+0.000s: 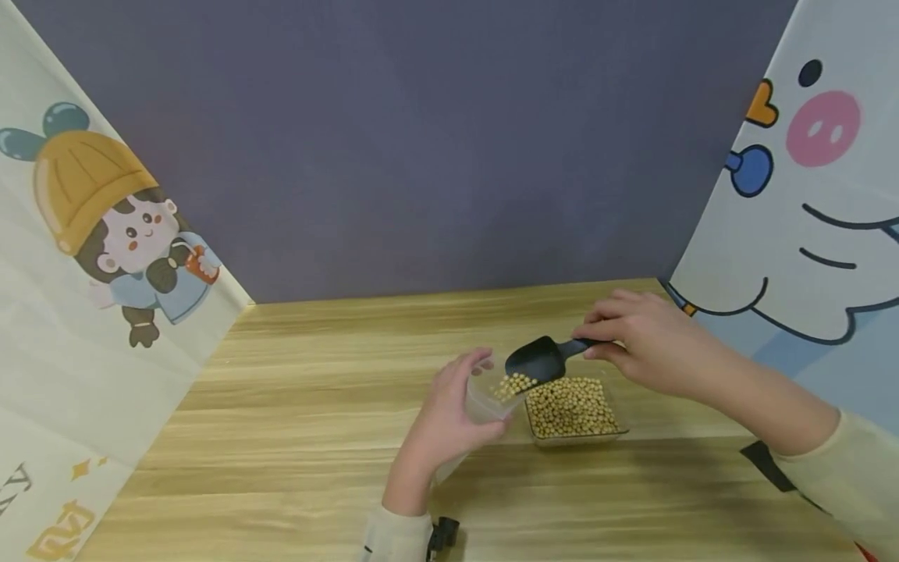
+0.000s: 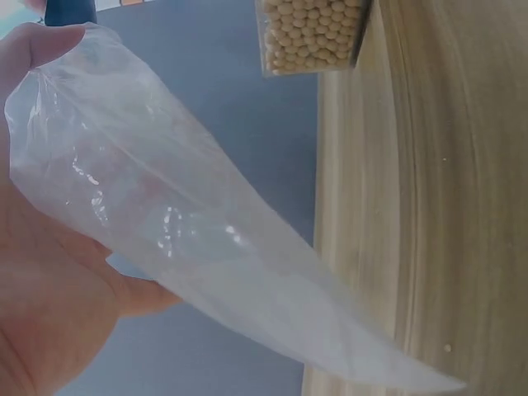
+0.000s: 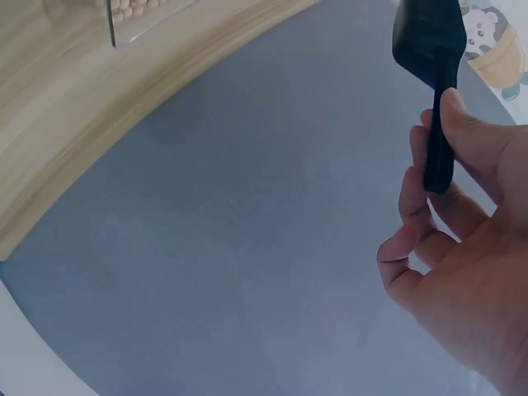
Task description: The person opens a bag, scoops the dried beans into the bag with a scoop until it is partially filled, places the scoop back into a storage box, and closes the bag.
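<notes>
My left hand (image 1: 444, 410) grips the mouth of a clear plastic bag (image 2: 186, 198) with fingers and thumb curled round it. The bag tapers to a point over the wooden table in the left wrist view. Between thumb and fingers, my right hand (image 1: 642, 343) pinches the handle of a black scoop (image 1: 537, 359). The scoop tilts down toward the bag's opening, and pale soybeans (image 1: 515, 385) lie at its lip, overlapping the bag mouth in the head view. To the right of the bag, a clear rectangular container (image 1: 579, 442) holds many more soybeans (image 1: 570, 407).
The wood-grain tabletop (image 1: 295, 414) runs back to a dark grey-blue panel (image 1: 449, 156). Cartoon-printed white panels flank it, one on the left (image 1: 42, 312) and one on the right (image 1: 772, 257). A black strap (image 1: 444, 535) sits at the left cuff.
</notes>
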Demonstrator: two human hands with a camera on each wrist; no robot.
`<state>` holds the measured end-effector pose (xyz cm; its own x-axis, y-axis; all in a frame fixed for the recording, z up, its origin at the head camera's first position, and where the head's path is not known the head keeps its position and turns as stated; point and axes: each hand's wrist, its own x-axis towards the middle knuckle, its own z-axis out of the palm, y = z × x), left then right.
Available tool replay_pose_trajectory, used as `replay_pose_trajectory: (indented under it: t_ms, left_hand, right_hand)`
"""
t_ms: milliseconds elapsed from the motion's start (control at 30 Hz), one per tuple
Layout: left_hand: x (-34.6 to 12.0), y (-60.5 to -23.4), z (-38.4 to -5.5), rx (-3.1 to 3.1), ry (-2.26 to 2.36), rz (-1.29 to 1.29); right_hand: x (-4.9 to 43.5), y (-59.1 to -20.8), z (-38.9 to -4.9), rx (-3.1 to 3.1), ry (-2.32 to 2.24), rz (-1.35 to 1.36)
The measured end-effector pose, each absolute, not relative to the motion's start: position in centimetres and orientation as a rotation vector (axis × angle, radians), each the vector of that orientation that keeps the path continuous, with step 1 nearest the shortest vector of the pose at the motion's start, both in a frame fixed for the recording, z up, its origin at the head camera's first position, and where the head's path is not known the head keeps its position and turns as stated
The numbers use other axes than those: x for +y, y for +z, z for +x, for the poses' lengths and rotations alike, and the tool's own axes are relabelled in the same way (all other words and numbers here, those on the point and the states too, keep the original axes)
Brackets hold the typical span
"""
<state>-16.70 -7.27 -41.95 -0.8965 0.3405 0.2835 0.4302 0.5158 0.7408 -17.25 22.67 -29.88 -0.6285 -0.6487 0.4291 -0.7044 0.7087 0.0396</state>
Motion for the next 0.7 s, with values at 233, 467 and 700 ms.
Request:
replay_pose_trajectory:
  t_ms: [233,467,700]
  left_hand:
    - [-7.4,-42.1,-16.7,-2.663,-1.385,-0.649]
    - [-7.9,-41.7,-16.6,-2.592,-1.473,-0.649]
    - [-8.3,-41.6,-16.5,-2.552,-1.487,-0.659]
  right_hand:
    - [25.0,-30.3,-17.9,-2.502,0.217,0.951]
    - [30.6,-33.4,-18.4,-2.706,0.147,0.827]
    - [32.5,-36.4,-18.5,-2.755,0.08,0.844]
